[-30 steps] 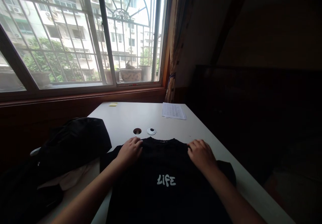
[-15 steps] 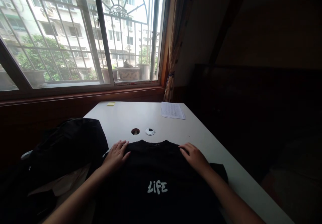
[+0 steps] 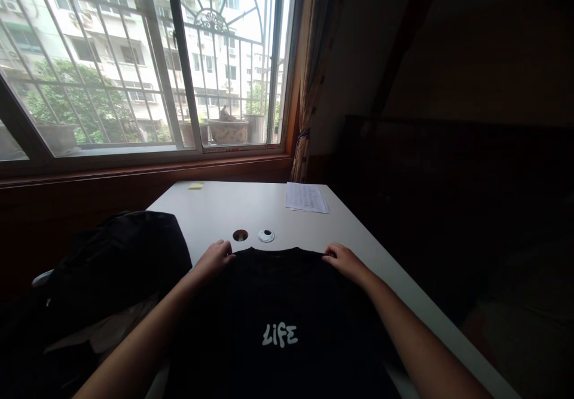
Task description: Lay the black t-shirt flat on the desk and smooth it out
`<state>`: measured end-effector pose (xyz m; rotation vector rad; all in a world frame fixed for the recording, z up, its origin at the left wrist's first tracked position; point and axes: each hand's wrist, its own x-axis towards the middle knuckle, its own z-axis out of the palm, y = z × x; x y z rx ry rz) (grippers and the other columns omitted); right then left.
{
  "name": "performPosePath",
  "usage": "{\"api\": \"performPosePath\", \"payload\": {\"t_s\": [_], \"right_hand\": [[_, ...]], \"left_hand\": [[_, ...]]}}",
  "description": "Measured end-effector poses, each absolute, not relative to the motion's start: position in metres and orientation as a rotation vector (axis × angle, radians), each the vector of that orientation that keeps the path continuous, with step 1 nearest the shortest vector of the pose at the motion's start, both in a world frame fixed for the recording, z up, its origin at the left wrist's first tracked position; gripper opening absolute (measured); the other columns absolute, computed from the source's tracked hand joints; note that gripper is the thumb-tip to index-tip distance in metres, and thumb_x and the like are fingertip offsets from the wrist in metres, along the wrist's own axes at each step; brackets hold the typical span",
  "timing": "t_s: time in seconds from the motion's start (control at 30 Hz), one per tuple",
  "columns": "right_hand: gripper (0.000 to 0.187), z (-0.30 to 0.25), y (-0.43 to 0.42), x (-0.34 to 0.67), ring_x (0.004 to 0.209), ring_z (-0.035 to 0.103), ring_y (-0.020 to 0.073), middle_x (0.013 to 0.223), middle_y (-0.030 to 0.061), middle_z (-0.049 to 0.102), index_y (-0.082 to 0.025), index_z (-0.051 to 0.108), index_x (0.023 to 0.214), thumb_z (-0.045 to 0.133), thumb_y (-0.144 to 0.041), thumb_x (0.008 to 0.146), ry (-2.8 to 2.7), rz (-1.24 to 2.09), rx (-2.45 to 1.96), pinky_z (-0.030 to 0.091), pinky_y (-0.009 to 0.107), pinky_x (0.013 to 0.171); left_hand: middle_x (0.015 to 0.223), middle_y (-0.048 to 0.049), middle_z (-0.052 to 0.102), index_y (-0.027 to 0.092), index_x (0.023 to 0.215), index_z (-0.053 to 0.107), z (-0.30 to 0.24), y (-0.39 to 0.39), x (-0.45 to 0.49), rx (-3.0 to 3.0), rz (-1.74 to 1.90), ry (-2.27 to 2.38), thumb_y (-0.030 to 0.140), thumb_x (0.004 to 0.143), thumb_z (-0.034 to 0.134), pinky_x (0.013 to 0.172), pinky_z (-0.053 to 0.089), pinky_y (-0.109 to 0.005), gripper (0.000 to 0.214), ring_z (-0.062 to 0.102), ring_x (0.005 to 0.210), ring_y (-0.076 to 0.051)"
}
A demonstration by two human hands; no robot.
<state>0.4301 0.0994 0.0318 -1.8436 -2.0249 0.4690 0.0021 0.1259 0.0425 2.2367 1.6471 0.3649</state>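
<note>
At the far left a heap of black fabric (image 3: pixel 130 255) lies beside and partly over the edge of the white table (image 3: pixel 309 231), placed much as half a second ago; next, near the window (image 3: pixel 224 76), a yellow sticky note (image 3: pixel 196 186) stays on the table's far end; the left hand (image 3: pixel 219 253), earlier laid over the cloth with fingers spread, now has its fingers curled and pinches the shoulder edge of the black T-shirt (image 3: pixel 273 294); just beyond sit the cable hole (image 3: pixel 240 235) and, right of it, a round white grommet cap (image 3: pixel 266 235), both unmoved; the T-shirt lies before the person at the table's near part, collar toward the window, white lettering on its body; printed sheets (image 3: pixel 307 198) rest farther back, as before; the right hand (image 3: pixel 338 256), flatter and looser earlier, now grips the other shoulder edge between thumb and fingers; the sleeve that spread out past the right forearm no longer shows there; whether the shoulders are clear of the tabletop, I cannot tell.
</note>
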Motion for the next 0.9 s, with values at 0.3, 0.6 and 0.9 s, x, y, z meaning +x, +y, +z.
{"api": "performPosePath", "payload": {"t_s": [0.3,0.6,0.9], "right_hand": [[0.019,0.021,0.096,0.407,0.103,0.056,0.0257,0.107,0.0114,0.063,-0.018,0.068,0.096,0.050,-0.018,0.092,-2.013,0.078,-1.903,0.044,0.038,0.093],[0.034,0.012,0.063,0.348,0.119,0.055,0.0260,0.125,0.0108,0.063,-0.019,0.066,0.126,0.049,-0.025,0.097,-2.244,0.021,-1.669,0.042,0.038,0.109],[0.057,0.004,0.048,0.347,0.152,0.024,0.0231,0.164,0.0046,0.030,-0.025,0.038,0.155,0.035,-0.047,0.103,-2.375,0.150,-1.753,0.018,0.047,0.125]], "left_hand": [[0.108,-0.0109,0.063,0.020,0.102,0.059,0.034,0.118,0.005,2.318,0.478,1.794,0.021,0.097,0.043,0.089,0.048,-0.040,0.017,0.058,0.104,-0.028],[0.144,-0.0092,0.054,0.024,0.140,0.054,0.027,0.097,0.040,2.700,0.468,1.366,0.028,0.101,0.048,0.111,0.041,-0.046,0.040,0.046,0.134,-0.029],[0.166,-0.0033,0.016,0.025,0.161,0.019,0.003,0.087,0.032,2.630,0.235,1.464,0.059,0.105,0.029,0.126,0.014,-0.051,0.066,0.017,0.153,-0.026]]}}
